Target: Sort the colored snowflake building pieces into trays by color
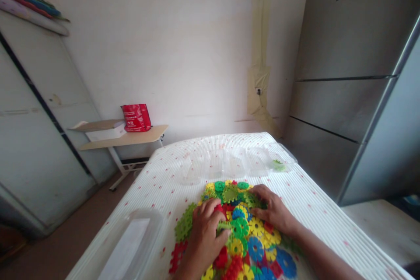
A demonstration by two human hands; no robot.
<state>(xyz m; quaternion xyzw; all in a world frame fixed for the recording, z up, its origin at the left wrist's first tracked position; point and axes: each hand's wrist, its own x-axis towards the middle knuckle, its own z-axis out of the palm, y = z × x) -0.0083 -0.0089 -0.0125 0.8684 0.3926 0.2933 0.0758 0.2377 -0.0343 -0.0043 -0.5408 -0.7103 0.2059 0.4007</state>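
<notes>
A heap of flat plastic gear-shaped pieces (241,232) in red, yellow, green and blue lies on the table in front of me. My left hand (205,232) rests on the left side of the heap, fingers curled and pinching a green piece (225,226). My right hand (274,210) lies on the right side of the heap with its fingers bent down over green pieces (254,200); what they grip, if anything, is hidden.
The table (315,201) has a white ribbed cloth with red dots. A row of clear plastic tubs (229,164) stands beyond the heap, the rightmost holding green pieces (278,165). A clear lid (131,240) lies near left. A grey fridge (354,74) stands right; a side table with a red bag (136,117) stands left.
</notes>
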